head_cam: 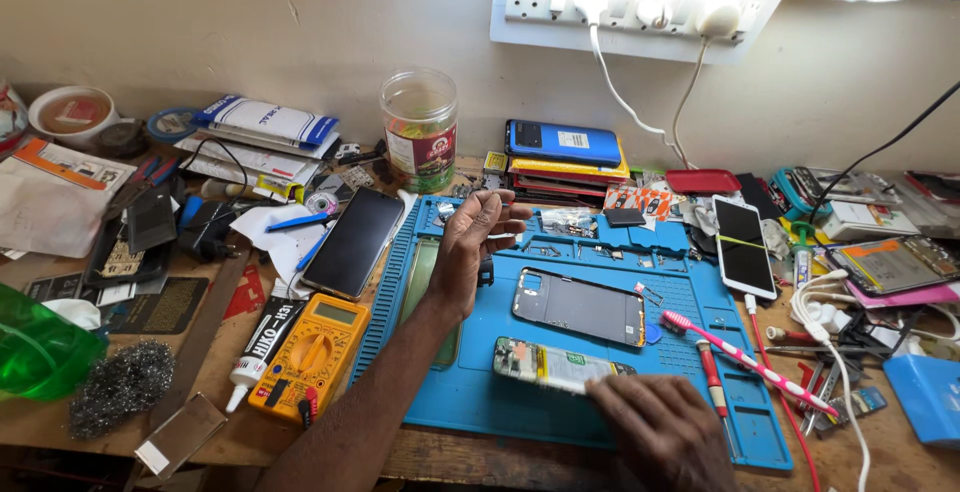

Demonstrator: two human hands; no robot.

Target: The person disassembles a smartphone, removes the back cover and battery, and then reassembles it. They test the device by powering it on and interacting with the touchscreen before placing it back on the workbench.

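My left hand (478,242) is raised over the top left of the blue repair mat (480,402), fingers pinched together around something too small to make out. My right hand (665,432) rests at the mat's front edge, fingertips holding down the opened phone body (545,364) with its circuit board and battery showing. Just behind that lies a detached phone frame (580,307), dark inside. A black phone (353,242) lies face up to the left of my left hand.
A yellow multimeter (310,357) and a glue tube (262,347) sit left of the mat. A pink toothbrush (745,360) and a red screwdriver (712,380) lie at its right. A white phone (743,245), stacked phones (565,152), a plastic jar (419,129) and cables crowd the bench.
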